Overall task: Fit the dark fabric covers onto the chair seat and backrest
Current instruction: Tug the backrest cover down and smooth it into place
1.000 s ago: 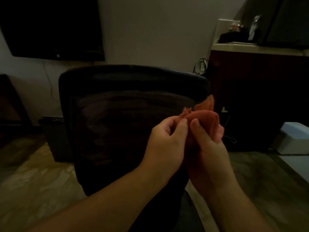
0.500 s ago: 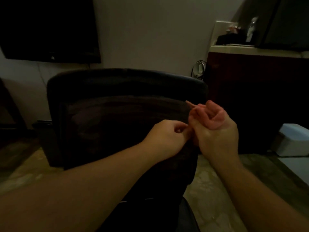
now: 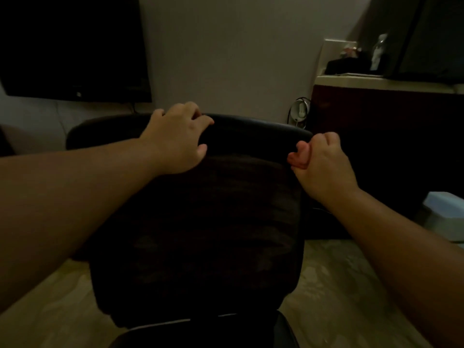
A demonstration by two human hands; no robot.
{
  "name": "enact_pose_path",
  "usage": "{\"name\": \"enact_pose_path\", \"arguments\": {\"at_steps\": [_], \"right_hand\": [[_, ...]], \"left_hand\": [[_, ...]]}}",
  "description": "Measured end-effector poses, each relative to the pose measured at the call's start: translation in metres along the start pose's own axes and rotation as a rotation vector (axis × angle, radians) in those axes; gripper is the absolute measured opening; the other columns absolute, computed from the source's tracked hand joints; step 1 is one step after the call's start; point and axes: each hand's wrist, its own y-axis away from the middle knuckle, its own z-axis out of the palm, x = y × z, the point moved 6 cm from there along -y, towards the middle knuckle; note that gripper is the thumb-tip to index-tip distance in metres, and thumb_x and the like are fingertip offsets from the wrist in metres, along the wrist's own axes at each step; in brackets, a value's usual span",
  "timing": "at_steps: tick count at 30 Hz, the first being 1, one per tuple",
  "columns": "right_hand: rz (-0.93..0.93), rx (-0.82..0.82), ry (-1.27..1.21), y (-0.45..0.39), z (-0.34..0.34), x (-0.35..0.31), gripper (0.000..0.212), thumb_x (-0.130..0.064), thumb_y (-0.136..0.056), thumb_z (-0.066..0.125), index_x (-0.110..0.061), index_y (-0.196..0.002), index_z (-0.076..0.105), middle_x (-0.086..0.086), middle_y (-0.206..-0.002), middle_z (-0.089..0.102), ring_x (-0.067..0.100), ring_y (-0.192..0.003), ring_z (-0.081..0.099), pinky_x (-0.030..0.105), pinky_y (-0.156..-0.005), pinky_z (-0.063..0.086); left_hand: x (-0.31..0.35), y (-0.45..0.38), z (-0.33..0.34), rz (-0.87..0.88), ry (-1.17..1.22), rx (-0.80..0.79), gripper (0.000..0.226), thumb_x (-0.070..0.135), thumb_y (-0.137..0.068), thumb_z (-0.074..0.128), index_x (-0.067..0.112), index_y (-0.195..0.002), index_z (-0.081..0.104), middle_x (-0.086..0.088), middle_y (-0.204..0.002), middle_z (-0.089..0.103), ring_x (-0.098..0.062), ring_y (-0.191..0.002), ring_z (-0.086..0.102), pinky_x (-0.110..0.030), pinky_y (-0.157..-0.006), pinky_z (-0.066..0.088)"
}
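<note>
Both hands are up at the top of the chair backrest (image 3: 200,222). Left hand (image 3: 175,139) lies over the top rail, fingers bent over its far side and thumb on the near face, so it grips the upper edge left of centre. Right hand (image 3: 319,162) is a closed fist at the backrest's upper right corner, thumb pressed against the curled fingers; in the dim light I cannot tell whether it pinches fabric or nothing at all.

Dark fabric cover (image 3: 190,259) lies over the near face of the backrest, from just under the rail down to the lower edge, and its own edges are hard to make out against the dark frame. Backrest stands upright, its back to the camera, its long axis running top to bottom and its top rail left to right. Below it a sliver of the seat (image 3: 200,335) shows at the bottom of the view.

Pale floor (image 3: 339,285) lies open on both sides of the chair. A dark cabinet (image 3: 389,146) stands close on the right, near the right fist, with a pale box (image 3: 447,212) on the floor beside it. A dark screen (image 3: 70,46) hangs on the wall behind, upper left, well apart from the chair.
</note>
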Motion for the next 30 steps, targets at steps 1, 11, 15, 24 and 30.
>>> {"name": "enact_pose_path", "arguments": {"at_steps": [1, 11, 15, 24, 30], "right_hand": [[-0.044, 0.02, 0.058, -0.001, 0.002, 0.002, 0.029, -0.042, -0.099, 0.071, -0.015, -0.104, 0.059, 0.008, -0.126, 0.048, 0.019, -0.092, 0.058, 0.032, -0.071, 0.05], [-0.02, 0.03, -0.035, 0.003, 0.025, 0.022, 0.04, -0.047, -0.096, 0.065, -0.017, -0.114, 0.044, 0.013, -0.127, 0.038, 0.027, -0.089, 0.059, 0.045, -0.076, 0.06], [-0.112, 0.018, 0.105, -0.006, 0.025, 0.002, 0.028, -0.047, -0.102, 0.059, -0.022, -0.099, 0.047, 0.006, -0.113, 0.038, 0.015, -0.072, 0.052, 0.034, -0.064, 0.055], [-0.268, -0.106, 0.163, 0.004, 0.022, 0.019, 0.023, -0.04, -0.098, 0.063, -0.024, -0.091, 0.049, 0.003, -0.114, 0.041, 0.01, -0.068, 0.048, 0.026, -0.056, 0.043], [-0.302, -0.037, 0.058, 0.003, 0.036, -0.014, 0.024, -0.037, -0.098, 0.066, -0.02, -0.088, 0.052, 0.003, -0.113, 0.041, 0.017, -0.073, 0.051, 0.029, -0.06, 0.048]], "left_hand": [[-0.007, -0.002, 0.007, 0.007, -0.002, -0.013, 0.065, 0.056, -0.096, 0.058, 0.036, -0.155, 0.038, -0.006, -0.152, 0.039, -0.03, -0.144, 0.038, -0.063, -0.115, 0.037], [-0.029, -0.014, 0.033, -0.002, 0.183, 0.018, 0.064, 0.07, -0.094, 0.047, 0.052, -0.152, 0.03, 0.003, -0.171, 0.028, -0.023, -0.16, 0.02, -0.067, -0.127, 0.008], [-0.028, -0.015, 0.036, -0.004, 0.186, 0.03, 0.067, 0.073, -0.09, 0.045, 0.053, -0.152, 0.029, 0.003, -0.171, 0.028, -0.023, -0.16, 0.02, -0.067, -0.127, 0.007], [-0.023, -0.013, 0.036, -0.016, 0.19, 0.047, 0.078, 0.08, -0.08, 0.03, 0.052, -0.153, 0.028, 0.004, -0.17, 0.028, -0.025, -0.159, 0.02, -0.066, -0.127, 0.005], [-0.029, -0.009, 0.032, -0.025, 0.238, 0.006, 0.075, 0.079, -0.082, 0.035, 0.052, -0.152, 0.032, 0.005, -0.17, 0.028, -0.024, -0.159, 0.021, -0.065, -0.128, 0.004]]}}
